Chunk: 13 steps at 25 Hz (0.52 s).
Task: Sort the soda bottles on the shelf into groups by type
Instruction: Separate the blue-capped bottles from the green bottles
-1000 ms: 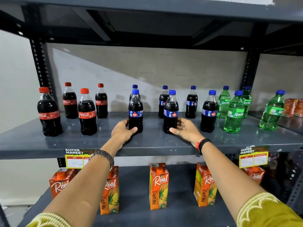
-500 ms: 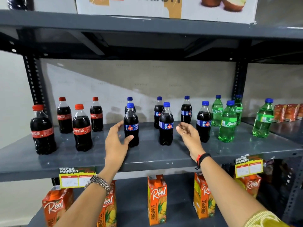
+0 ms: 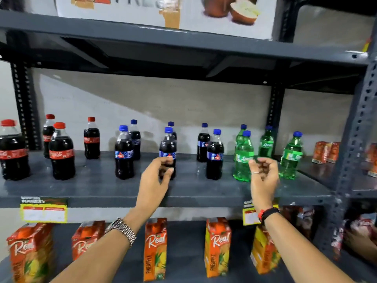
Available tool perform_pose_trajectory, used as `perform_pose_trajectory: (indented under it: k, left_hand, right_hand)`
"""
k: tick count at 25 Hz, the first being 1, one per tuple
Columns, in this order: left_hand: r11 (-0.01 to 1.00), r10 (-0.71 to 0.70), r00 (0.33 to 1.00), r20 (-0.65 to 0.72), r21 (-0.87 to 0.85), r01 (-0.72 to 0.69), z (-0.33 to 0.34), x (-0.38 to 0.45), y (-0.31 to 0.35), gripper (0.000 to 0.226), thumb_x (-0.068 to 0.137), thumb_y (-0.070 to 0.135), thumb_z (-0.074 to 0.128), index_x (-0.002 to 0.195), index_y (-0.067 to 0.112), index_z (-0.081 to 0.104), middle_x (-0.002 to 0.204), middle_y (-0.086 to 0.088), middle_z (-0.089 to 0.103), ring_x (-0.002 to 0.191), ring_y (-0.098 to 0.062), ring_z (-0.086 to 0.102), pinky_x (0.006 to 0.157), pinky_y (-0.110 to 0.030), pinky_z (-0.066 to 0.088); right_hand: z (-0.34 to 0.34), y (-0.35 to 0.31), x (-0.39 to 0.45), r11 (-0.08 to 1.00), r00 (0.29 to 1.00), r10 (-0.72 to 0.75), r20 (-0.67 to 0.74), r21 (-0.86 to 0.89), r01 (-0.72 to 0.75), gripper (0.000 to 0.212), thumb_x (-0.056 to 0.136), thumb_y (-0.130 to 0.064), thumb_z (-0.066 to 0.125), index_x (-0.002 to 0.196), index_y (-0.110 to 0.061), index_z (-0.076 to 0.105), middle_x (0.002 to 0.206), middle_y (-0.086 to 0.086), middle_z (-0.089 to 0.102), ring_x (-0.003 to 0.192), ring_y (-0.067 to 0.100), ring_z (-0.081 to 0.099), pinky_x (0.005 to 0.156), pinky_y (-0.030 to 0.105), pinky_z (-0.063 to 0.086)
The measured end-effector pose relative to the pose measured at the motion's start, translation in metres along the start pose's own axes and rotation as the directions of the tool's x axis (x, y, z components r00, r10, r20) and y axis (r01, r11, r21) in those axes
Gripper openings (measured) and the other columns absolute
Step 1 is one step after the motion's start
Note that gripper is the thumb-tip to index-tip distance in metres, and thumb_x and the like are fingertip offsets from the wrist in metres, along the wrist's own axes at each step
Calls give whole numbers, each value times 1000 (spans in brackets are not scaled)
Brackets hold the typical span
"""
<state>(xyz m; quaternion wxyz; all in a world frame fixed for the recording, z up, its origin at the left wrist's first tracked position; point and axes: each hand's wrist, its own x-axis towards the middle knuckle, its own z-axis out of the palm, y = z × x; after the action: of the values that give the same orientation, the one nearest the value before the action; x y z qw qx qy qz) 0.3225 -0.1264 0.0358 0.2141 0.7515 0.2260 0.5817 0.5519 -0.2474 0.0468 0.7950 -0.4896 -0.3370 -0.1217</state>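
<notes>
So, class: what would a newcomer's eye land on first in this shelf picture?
Likely the two bare hands raised mid-frame: the left hand in front of a blue-capped cola bottle, the right hand beside a green Sprite bottle. Behind them, the middle shelf runs red-capped Coca-Cola bottles, then blue-capped, then green.

Four red-capped cola bottles (image 3: 61,151) are counted at the left of the middle shelf (image 3: 98,190). Six blue-capped dark bottles (image 3: 124,153) are seen in the centre. Four green bottles (image 3: 242,158) are found toward the right. Five juice cartons (image 3: 155,249) are counted along the bottom of the frame. Two price tags (image 3: 43,209) are seen on the shelf edge.
</notes>
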Motion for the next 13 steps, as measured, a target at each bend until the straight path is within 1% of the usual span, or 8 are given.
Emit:
perform_pose_trajectory:
  k: [1, 3, 5, 7, 9, 10, 11, 13]
  left_hand:
    - [1000, 5, 999, 38, -17, -4, 26, 2, 14, 23, 86, 14, 59, 108, 20, 57, 99, 10, 65, 89, 0, 61, 78, -14, 48]
    - [1000, 4, 996, 94, -15, -3, 73, 7, 36, 27, 85, 17, 61, 111, 18, 56, 104, 7, 64, 91, -1, 60, 82, -24, 51]
    - [999, -37, 994, 108, 34, 33, 116, 14, 47, 44, 81, 19, 65, 122, 14, 49, 119, -3, 57, 107, -11, 56, 96, -29, 44]
    - [979, -199, 974, 103, 70, 193, 144, 22, 48, 72, 73, 23, 74, 131, 6, 36, 131, -13, 46, 123, -23, 44, 101, -29, 35]
    - [921, -389, 914, 113, 80, 382, 160, 28, 43, 101, 62, 30, 82, 137, -1, 22, 137, -19, 40, 130, -30, 38, 105, -35, 34]
    - [888, -460, 881, 113, 77, 454, 163, 30, 40, 111, 59, 32, 84, 139, -2, 15, 139, -20, 41, 130, -31, 39, 105, -36, 35]
    - [863, -505, 857, 104, 75, 499, 165, 31, 35, 112, 59, 32, 83, 141, -1, 14, 138, -20, 44, 128, -32, 42, 102, -36, 37]
    - [849, -528, 845, 88, 97, 520, 166, 33, 27, 92, 64, 27, 80, 136, 2, 28, 132, -17, 53, 121, -31, 50, 96, -35, 40]
  right_hand:
    - [-16, 7, 14, 997, 1000, -4, 25, -74, 6, 21, 81, -22, 68, 91, -30, 52, 88, 3, 57, 76, 9, 52, 65, 15, 43]
    - [-35, 21, 35, 969, 988, 38, 149, -246, 0, 39, 76, -29, 73, 107, -22, 51, 106, 5, 57, 93, 17, 55, 79, 25, 46]
    - [-44, 32, 50, 921, 936, 167, 310, -387, -36, 60, 71, -36, 77, 118, -15, 48, 118, 5, 56, 108, 20, 54, 90, 33, 45]
    - [-41, 37, 56, 866, 848, 295, 440, -497, -44, 71, 67, -41, 79, 123, -12, 46, 121, 5, 57, 113, 20, 54, 92, 29, 42]
    - [-34, 43, 60, 839, 773, 359, 523, -544, -21, 68, 65, -42, 80, 118, -13, 50, 113, 1, 60, 108, 17, 57, 84, 21, 41]
    - [-31, 46, 63, 842, 755, 364, 545, -539, -17, 63, 63, -40, 82, 113, -14, 52, 111, 0, 63, 105, 15, 59, 82, 20, 42]
    - [-29, 49, 66, 846, 749, 367, 552, -533, -21, 59, 61, -38, 83, 108, -16, 54, 109, 0, 66, 104, 15, 61, 82, 20, 44]
    - [-29, 51, 74, 843, 734, 376, 566, -538, -17, 57, 59, -37, 85, 104, -18, 57, 104, -2, 67, 99, 14, 62, 82, 21, 45]
